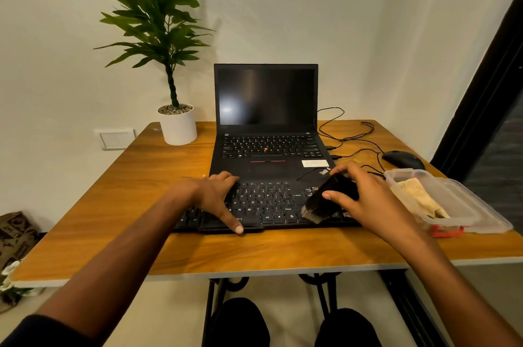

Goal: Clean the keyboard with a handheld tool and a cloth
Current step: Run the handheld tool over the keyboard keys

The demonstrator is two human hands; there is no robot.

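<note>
On wooden table, black keyboard [263,205] lies flat.

One camera on the person's head looks forward and down at the table [254,250], close up.

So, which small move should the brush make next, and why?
Probably a short sweep leftward along the keys. The right hand grips the brush with bristles on the right end of the keyboard, and the left hand steadies its left part.
</note>
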